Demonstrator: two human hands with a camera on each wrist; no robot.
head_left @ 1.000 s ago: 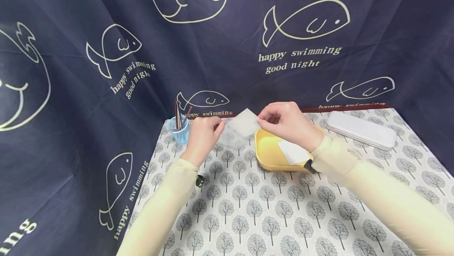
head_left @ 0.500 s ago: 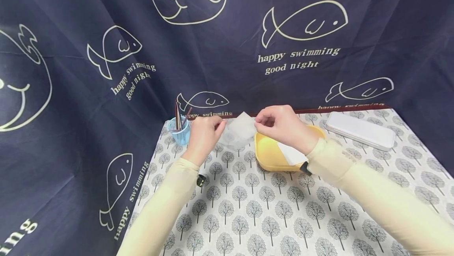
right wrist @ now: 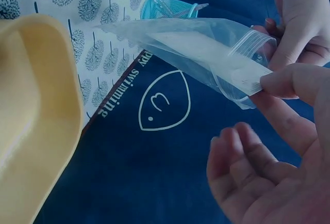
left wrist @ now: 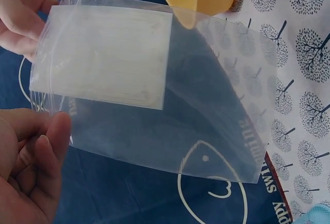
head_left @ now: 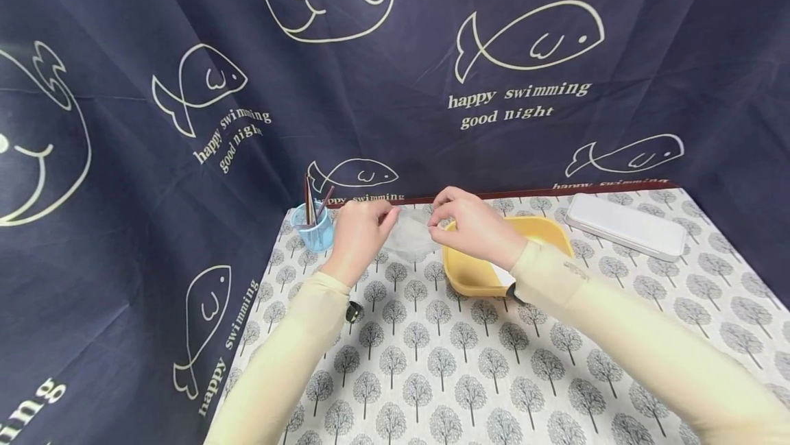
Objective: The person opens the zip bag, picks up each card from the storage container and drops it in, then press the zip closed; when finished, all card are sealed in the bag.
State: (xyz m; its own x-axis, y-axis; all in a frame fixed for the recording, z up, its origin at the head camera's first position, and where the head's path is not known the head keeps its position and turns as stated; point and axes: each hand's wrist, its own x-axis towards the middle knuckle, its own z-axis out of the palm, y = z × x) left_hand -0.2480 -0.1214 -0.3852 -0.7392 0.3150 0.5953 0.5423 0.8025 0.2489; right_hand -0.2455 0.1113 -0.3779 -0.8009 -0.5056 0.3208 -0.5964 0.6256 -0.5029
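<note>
Pointing tableward lengthwise, clear bag [left wrist: 198, 105]

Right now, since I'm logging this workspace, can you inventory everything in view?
Tub: 1, yellow, right of centre
Paper: 1 visible, white, in the tub
Bag: 1, clear, held left of the tub
Sheet: 1, white, mostly inside the bag
Cup: 1, blue, back left
Sticks: several, dark and pale, in the cup
Case: 1, white, back right
Cloth: 1, white, tree-printed, beneath the tub
Backdrop: 1, navy, fish-printed, behind the cloth
Sleeves: 2, cream, left and right
Wrist devices: 2, black, one per sleeve
Left hand: 1, bare, holding the bag
Right hand: 1, bare, pinching the sheet
</note>
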